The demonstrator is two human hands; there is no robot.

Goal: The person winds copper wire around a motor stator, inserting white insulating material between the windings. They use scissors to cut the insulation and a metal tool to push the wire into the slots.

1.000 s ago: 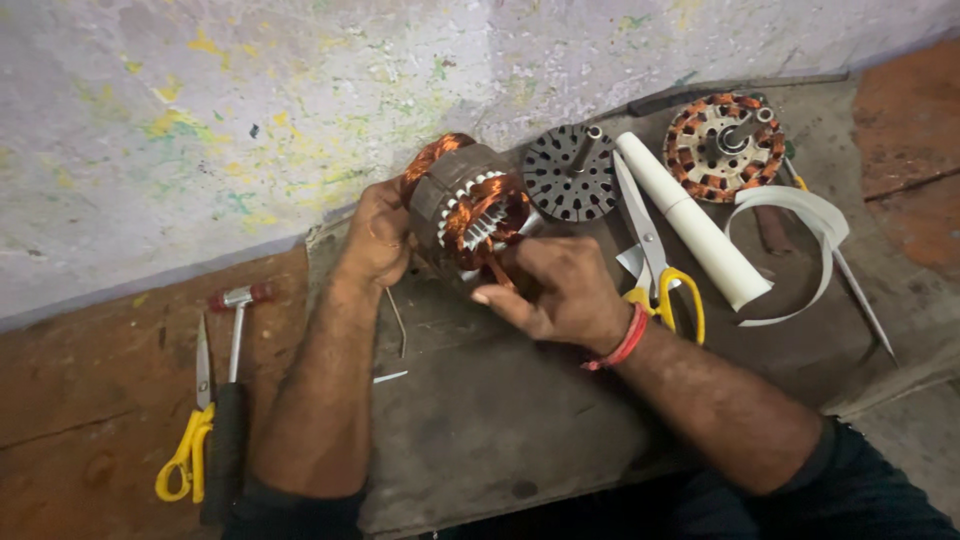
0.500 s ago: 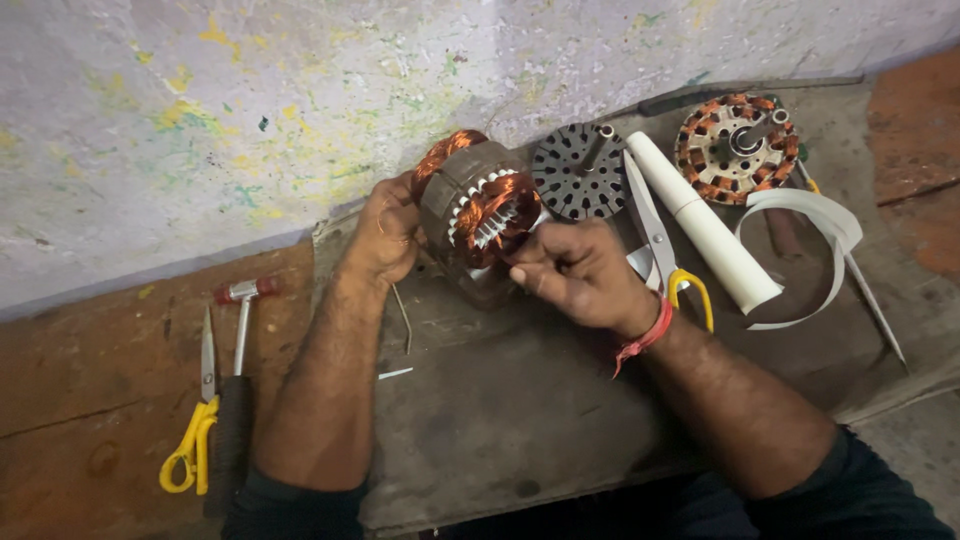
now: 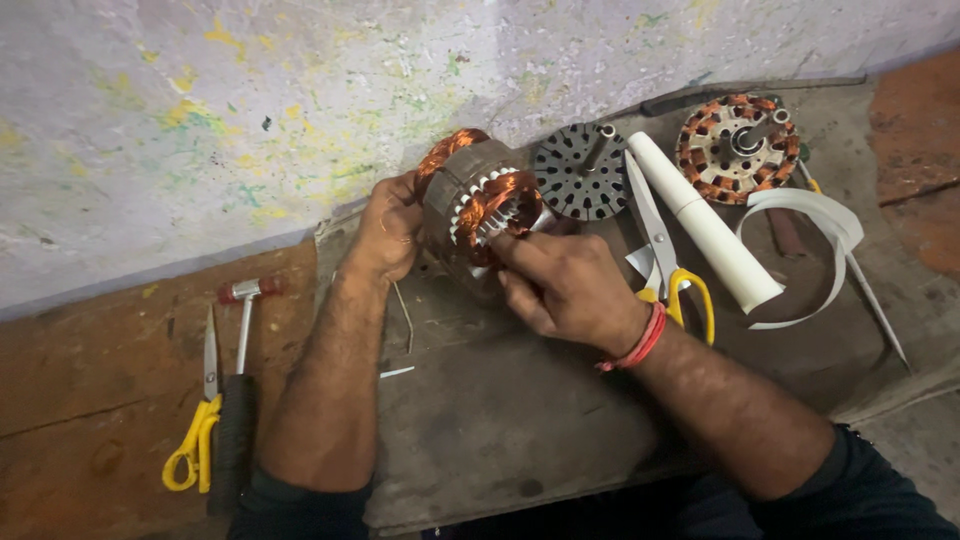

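Between frames you tilted the motor core [image 3: 478, 215] up; left hand [image 3: 388, 232] gripped its side, right hand [image 3: 562, 285] pinched the copper winding [image 3: 497, 205]. Hard tugging risked snapping wire.

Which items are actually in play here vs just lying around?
In play:
left hand steadying the copper-wound stator
right hand, fingers at its windings

Lying about:
steel lamination disc
second wound stator
white tube
white strip
yellow-handled scissors
hammer
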